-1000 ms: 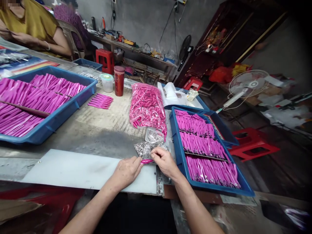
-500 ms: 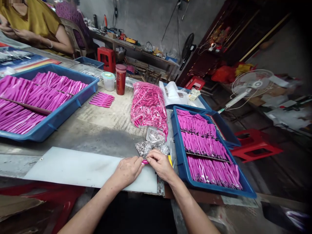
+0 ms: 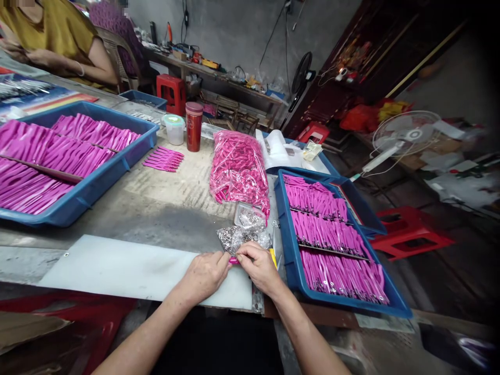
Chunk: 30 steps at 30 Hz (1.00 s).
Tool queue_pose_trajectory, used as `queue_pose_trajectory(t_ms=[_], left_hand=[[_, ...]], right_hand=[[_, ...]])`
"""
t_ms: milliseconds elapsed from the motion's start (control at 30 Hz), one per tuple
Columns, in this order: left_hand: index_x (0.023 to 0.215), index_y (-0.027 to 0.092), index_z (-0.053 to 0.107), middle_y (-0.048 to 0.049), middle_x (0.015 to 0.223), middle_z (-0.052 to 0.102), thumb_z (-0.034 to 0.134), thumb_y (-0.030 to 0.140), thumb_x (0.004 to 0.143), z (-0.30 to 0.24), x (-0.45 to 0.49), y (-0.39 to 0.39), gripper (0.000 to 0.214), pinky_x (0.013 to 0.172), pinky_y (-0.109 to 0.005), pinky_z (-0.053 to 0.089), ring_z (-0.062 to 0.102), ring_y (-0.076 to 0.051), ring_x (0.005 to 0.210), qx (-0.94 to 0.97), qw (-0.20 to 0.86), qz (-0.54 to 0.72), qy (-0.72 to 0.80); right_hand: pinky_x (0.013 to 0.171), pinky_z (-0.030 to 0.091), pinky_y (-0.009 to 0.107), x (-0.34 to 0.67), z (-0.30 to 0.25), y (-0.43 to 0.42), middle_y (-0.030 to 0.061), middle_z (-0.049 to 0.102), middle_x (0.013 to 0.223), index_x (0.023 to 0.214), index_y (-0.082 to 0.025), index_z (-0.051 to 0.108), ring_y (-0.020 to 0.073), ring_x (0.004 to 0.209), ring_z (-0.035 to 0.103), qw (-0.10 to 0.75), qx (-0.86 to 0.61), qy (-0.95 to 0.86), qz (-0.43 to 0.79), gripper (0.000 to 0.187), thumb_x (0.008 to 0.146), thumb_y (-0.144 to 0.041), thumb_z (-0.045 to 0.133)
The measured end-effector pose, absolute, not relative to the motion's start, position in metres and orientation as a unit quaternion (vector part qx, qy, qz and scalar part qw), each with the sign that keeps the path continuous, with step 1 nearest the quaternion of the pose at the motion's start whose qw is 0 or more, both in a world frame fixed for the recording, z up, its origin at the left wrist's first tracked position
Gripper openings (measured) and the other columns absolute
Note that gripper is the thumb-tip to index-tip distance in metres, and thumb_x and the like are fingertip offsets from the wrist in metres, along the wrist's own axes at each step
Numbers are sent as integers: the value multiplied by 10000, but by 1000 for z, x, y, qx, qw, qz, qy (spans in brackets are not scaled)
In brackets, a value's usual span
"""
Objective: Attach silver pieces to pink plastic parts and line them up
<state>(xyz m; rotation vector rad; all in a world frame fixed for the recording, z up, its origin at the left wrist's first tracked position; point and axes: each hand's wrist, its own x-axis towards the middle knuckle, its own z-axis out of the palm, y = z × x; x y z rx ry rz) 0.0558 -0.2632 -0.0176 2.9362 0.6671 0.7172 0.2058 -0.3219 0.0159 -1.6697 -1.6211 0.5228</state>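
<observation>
Over the right end of a white board (image 3: 128,268), my two hands meet at a small magenta plastic piece (image 3: 233,260). My left hand (image 3: 206,273) is closed round it, so most of it is hidden. My right hand (image 3: 258,266) pinches at the piece's other end with thumb and forefinger; any tiny part between those fingertips is too small to make out. Just beyond the fingers lies a clear bag of small metal parts (image 3: 226,237), beside a small clear tray (image 3: 242,209). A yellow-handled tool (image 3: 272,256) rests by my right hand.
Blue trays of magenta pieces stand left (image 3: 142,143) and right (image 3: 291,271). A filled plastic bag (image 3: 239,166), a red tumbler (image 3: 194,127), a lidded tub (image 3: 174,130) and a row of magenta pieces (image 3: 163,159) are farther back. Another person (image 3: 58,41) sits at the far left.
Both hands stay nearly in place, joined at the magenta piece, with only a very slight shift of the fingers. The surroundings are unchanged.
</observation>
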Motion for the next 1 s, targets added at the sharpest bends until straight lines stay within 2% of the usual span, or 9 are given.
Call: queue_pose_trajectory(t_ms=[233,533,633,767,900,1000], left_hand=[[769,175,496,6,603,495,344,243,857,-17,55,-264,189,501,-234,361,502,-120,539,950,22,220,219],[735,180,492,2,597,506,348,228,853,-15,57,-265,191,493,-253,359,501,-137,530,955,9,206,215],[742,178,495,1,594,501,353,230,852,-15,57,-265,187,490,-253,358,500,-139,532,954,5,211,214],[767,171,503,2,590,495,364,231,848,-16,57,-265,172,484,-242,350,494,-130,525,950,5,220,221],[782,170,505,6,592,495,369,221,845,-17,56,-264,159,490,-233,347,490,-118,525,948,12,233,218],[791,171,506,7,595,493,364,220,846,-18,56,-263,161,485,-234,343,484,-116,519,946,21,239,218]], right_hand=[[652,385,253,207,20,-324,5,550,659,631,-176,565,130,685,493,344,-652,-646,196,165,743,-113,461],[673,370,261,208,20,-325,3,550,646,653,-178,581,132,678,477,261,-635,-711,149,187,756,-81,460],[672,379,251,209,25,-324,10,572,678,691,-169,600,131,699,496,236,-648,-702,178,122,766,-132,512],[671,394,229,216,34,-323,15,592,719,751,-158,615,123,719,523,247,-656,-683,207,93,776,-164,525],[670,400,224,229,37,-318,14,597,729,773,-164,622,124,724,537,246,-700,-653,151,137,779,-125,492],[684,397,226,236,35,-310,21,611,743,770,-170,631,131,739,547,182,-732,-645,120,164,787,-130,473]])
